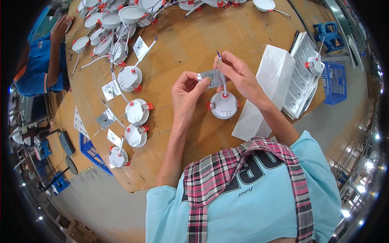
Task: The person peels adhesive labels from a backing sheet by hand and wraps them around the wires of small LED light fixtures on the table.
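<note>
A round white downlight [224, 109] with red spring clips lies on the table before me, its cable [224, 85] running up between my hands. My left hand [185, 93] pinches a silver label [208, 75] beside the cable, thumb across its face. My right hand [240, 77] grips the cable near its bare blue and brown wire ends, against the label's right edge. To the left sit several downlights with labels on their cables, such as an upper one [130, 78] and a lower one [118, 157].
A heap of downlights [110, 20] fills the table's far left. At right lie a folded white sheet [267, 77] and a stack of label sheets [300, 81] bearing a downlight [314, 65]. A blue stool [328, 36] and blue crate [335, 83] stand beyond. Another person [38, 60] is at far left.
</note>
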